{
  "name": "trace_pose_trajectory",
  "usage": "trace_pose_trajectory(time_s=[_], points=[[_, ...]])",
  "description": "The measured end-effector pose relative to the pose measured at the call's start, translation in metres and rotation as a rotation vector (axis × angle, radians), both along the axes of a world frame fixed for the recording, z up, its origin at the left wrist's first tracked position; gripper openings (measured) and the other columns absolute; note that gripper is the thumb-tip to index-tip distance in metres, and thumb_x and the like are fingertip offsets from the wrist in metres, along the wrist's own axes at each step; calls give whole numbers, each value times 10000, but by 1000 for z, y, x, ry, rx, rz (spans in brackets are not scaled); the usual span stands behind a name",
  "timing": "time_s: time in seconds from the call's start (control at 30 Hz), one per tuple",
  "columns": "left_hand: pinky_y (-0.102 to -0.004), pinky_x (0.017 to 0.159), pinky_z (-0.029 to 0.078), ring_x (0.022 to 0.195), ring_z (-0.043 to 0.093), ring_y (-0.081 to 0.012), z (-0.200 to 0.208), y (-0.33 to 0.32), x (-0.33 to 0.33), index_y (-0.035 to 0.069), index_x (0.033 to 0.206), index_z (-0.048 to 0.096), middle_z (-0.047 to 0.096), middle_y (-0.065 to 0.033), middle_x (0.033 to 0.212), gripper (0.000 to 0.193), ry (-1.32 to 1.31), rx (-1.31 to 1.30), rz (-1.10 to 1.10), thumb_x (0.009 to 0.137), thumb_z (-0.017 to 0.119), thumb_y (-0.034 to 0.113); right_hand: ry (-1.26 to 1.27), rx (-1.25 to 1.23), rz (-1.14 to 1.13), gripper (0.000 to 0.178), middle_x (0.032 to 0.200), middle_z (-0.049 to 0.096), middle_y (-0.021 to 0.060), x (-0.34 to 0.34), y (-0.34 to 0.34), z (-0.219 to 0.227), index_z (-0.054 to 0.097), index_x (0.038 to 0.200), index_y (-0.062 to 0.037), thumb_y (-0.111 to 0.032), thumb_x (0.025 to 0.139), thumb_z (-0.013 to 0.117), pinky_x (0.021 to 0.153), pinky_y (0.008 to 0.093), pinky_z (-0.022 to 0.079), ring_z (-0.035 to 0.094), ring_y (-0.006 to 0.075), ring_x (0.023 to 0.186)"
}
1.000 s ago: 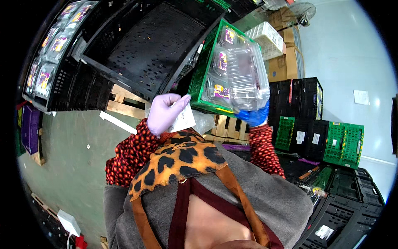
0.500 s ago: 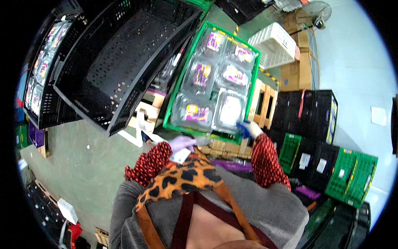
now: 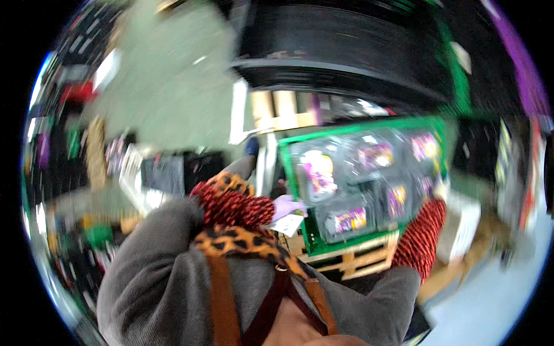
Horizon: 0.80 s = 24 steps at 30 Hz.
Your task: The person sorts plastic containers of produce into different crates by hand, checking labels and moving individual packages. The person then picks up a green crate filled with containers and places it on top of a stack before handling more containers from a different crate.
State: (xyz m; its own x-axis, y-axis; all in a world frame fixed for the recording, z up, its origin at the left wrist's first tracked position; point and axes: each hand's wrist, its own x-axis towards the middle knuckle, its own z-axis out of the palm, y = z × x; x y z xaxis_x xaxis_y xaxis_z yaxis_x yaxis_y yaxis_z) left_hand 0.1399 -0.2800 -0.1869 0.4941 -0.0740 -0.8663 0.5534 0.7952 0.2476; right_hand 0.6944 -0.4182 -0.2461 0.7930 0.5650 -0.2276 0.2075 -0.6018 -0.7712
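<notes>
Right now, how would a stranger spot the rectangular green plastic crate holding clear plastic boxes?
Find the large black plastic crate across the top of the view. Below it in the picture, right of centre, is the rectangular green plastic crate. Its bright green rim and the clear plastic boxes with purple-and-yellow labels inside set it apart from that black neighbour.

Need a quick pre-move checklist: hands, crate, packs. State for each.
1. Left hand free: not ok, holds a white slip.
2. Right hand grip on the green crate: cannot tell, blurred at its far right side.
3. Clear packs inside the crate: ok.
4. Purple-and-yellow labels visible on packs: ok.
5. View sharp: not ok, motion blur.
</notes>
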Motion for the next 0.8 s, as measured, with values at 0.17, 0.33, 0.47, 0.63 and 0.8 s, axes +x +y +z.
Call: trace_pose_trajectory(time_s=[0.17, 0.33, 0.47, 0.63, 0.8], points=[[-293, 422, 428, 446, 554, -168, -50, -15, -10, 56, 786, 609, 581, -68, 599, 145, -26, 129, 164, 700, 625, 171, -363, -522, -92, 483, 798, 646, 116, 68, -45, -48, 644, 952, 7, -454, 821, 584, 635, 340, 438, 542, 194, 666], [-330, 486, 464, 530, 584, -238, -38, 0, 1, 5, 810, 623, 591, -137, 643, 318, 173, 413, -12, 601, 644, 244, -494, -726, -94, 609, 816, 616, 254, 71, -70, -76, 654, 841, 27, -561, 816, 497, 703, 455, 431, 582, 388, 783], [-357, 642, 472, 723, 605, -258, -32, 33, -3, -5, 798, 657, 629, -174, 752, 451, 86, 468, -398, 598, 649, 400, -8, -488, -265, 497, 731, 645, 108, 45, -62, -47, 658, 884, 53, -434, 794, 613, 634, 358, 435, 549, 193, 661], [-353, 709, 476, 814, 613, -265, -40, 83, 9, -1, 899, 660, 638, -182, 899, 540, 112, 482, -547, 609, 626, 453, -88, -665, -306, 540, 806, 649, 135, 9, -54, -3, 657, 911, 57, -456, 743, 643, 689, 343, 448, 570, 198, 722], [-370, 742, 467, 862, 614, -270, -62, 171, 14, 15, 930, 655, 635, -190, 928, 537, -38, 494, -728, 629, 591, 455, -197, -1018, -376, 549, 782, 626, 217, -89, -87, 52, 616, 907, 82, -451, 780, 596, 673, 397, 429, 557, 264, 725]])
